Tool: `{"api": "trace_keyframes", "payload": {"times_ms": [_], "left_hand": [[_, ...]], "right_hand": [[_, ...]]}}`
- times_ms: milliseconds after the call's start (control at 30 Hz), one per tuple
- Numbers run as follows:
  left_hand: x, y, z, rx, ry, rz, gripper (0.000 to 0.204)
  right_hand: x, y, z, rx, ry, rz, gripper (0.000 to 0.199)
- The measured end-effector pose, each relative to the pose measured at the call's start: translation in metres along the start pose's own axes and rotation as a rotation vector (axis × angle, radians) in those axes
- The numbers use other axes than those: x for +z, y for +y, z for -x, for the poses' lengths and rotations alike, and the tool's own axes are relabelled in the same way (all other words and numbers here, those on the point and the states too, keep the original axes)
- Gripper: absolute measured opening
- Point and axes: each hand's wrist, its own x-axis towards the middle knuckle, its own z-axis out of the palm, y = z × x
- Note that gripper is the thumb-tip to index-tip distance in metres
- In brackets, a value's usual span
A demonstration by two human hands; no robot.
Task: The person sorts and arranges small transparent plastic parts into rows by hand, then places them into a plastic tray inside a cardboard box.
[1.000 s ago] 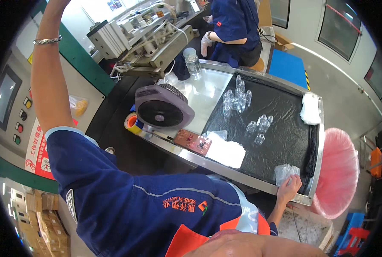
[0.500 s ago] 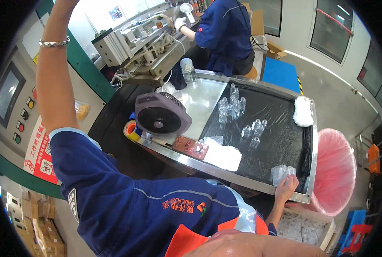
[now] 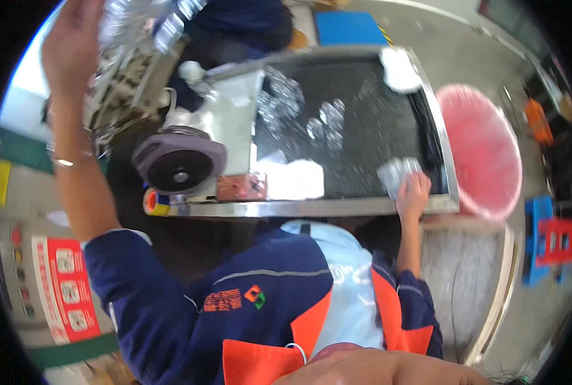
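My left hand (image 3: 74, 38) is raised at the upper left, blurred by motion, with its fingertips partly hidden. Several shiny clear plastic bottles (image 3: 177, 25) show right beside it and seem to be held in it. At the near right corner of the metal-rimmed tray table (image 3: 350, 208), my right hand (image 3: 415, 192) has its fingers closed on a clear plastic bottle (image 3: 396, 173), likely in a small group. More clear bottles (image 3: 279, 99) lie on the black sheet, with a smaller group (image 3: 328, 122) to their right.
A grey fan (image 3: 180, 163), tape roll (image 3: 154, 202), brown box (image 3: 241, 187) and white cloth (image 3: 292, 179) line the table's left and near side. Another white cloth (image 3: 400, 70) lies at the far right corner. Beyond the right edge stands a pink-lined bin (image 3: 478, 154); machinery (image 3: 129, 90) stands far left.
My left hand has come down into view at the upper left, with clear bottles beside it. The view has turned and shifted. My right hand stays at the table corner.
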Motion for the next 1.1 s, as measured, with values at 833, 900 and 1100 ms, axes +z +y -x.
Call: {"api": "trace_keyframes", "payload": {"times_ms": [833, 900, 1100], "left_hand": [[0.256, 0.258, 0.252, -0.155, -0.347, 0.774, 0.035], [0.284, 0.207, 0.259, -0.363, -0.18, 0.763, 0.027], [0.393, 0.067, 0.345, -1.468, 0.022, 1.091, 0.074]], "right_hand": [[-0.003, -0.001, -0.002, 0.063, -0.04, 0.061, 0.015], [-0.004, -0.002, -0.004, 0.085, -0.059, 0.057, 0.015], [-0.005, -0.039, -0.017, -0.015, -0.035, 0.134, 0.028]]}}
